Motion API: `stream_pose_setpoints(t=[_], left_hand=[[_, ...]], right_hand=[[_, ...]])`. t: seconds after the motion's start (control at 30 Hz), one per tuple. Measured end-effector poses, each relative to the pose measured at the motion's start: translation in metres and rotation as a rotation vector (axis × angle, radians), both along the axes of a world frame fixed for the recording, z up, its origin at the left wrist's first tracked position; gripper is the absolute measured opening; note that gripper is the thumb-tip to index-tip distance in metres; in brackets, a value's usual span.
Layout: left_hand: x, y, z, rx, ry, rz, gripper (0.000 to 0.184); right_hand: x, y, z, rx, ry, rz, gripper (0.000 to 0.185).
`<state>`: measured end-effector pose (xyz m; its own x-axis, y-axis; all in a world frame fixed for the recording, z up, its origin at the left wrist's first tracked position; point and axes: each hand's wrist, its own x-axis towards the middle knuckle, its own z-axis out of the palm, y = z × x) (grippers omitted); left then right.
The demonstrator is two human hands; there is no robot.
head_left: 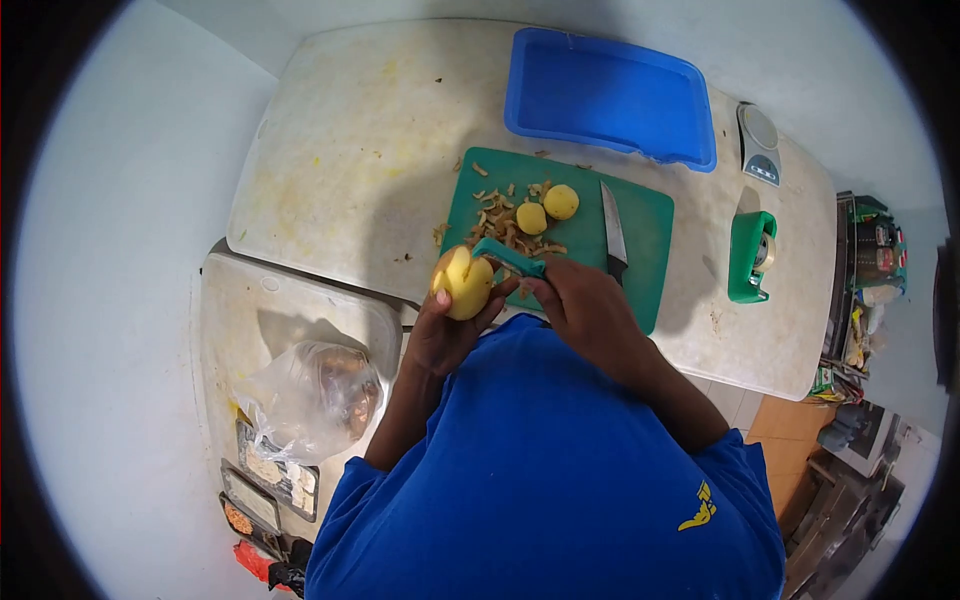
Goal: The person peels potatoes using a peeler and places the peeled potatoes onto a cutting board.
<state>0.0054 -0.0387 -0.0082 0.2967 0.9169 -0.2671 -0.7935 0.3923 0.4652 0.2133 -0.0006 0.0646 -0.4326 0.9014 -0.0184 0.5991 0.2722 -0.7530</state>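
Note:
My left hand holds a mostly peeled potato in front of my chest, at the left edge of the green cutting board. Fingers of my right hand are wrapped round a green peeler, whose head is against the top of the potato. Two peeled potatoes, one smaller and one larger, lie on the board beside a heap of brown peelings. To their right rests a knife, its dark handle toward me.
Behind the board is a blue tray. A kitchen scale and a green tape dispenser stand at the right. On the lower left table are a clear plastic bag and dark trays with food.

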Motion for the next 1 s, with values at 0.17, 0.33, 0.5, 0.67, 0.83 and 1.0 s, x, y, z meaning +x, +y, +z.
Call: stream_pose_setpoints(t=[0.17,0.33,0.5,0.67,0.83,1.0], left_hand=[[0.005,-0.003,0.003,0.106,0.140,-0.008,0.078],[0.005,-0.002,0.008,0.030,0.118,-0.008,0.074],[0.005,-0.005,0.005,0.021,0.078,-0.029,0.072],[0.005,-0.004,0.000,0.012,0.109,-0.024,0.073],[-0.001,-0.007,-0.012,0.218,0.093,-0.081,0.072],[0.003,-0.010,0.017,0.176,0.030,-0.145,0.076]], right_hand=[[-0.008,-0.007,0.008,0.065,-0.039,0.042,0.033],[-0.011,-0.011,0.006,0.122,-0.090,0.087,0.033],[-0.018,-0.014,0.007,0.086,-0.113,0.108,0.030],[-0.019,-0.013,0.006,0.082,-0.108,0.050,0.029],[-0.005,0.017,-0.033,0.045,-0.189,-0.140,0.032],[0.023,0.044,-0.058,-0.055,-0.262,-0.183,0.038]])
